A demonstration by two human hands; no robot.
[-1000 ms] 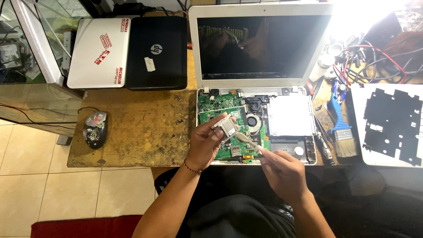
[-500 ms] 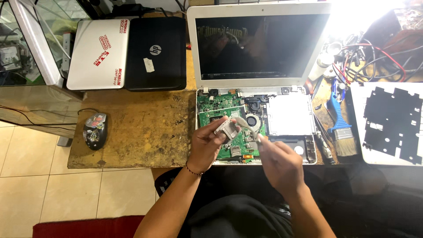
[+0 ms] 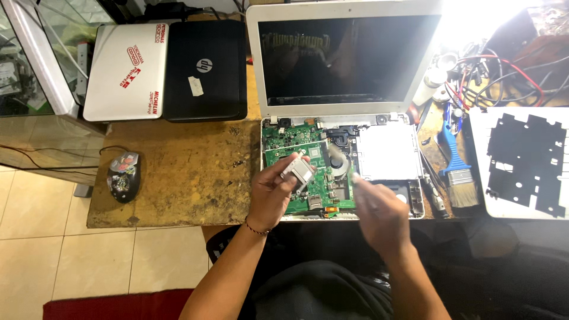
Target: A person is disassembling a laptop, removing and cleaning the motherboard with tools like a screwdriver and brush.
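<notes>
Worn and stained, the wooden desk (image 3: pixel 172 178) is carrying three laptops: a white one (image 3: pixel 125 71) and a black one (image 3: pixel 205 68) lying shut side by side at the back, and one open laptop (image 3: pixel 344 112) with its green board (image 3: pixel 302 172) showing. One left hand (image 3: pixel 274 192) is gripping a small grey metal part (image 3: pixel 298 170) just above the board. One right hand (image 3: pixel 379 213), blurred, is closing around a thin tool (image 3: pixel 347 169) pointing at that part. One mouse (image 3: pixel 123 176) is sitting far left; one blue brush (image 3: pixel 456 169) is lying to the right.
</notes>
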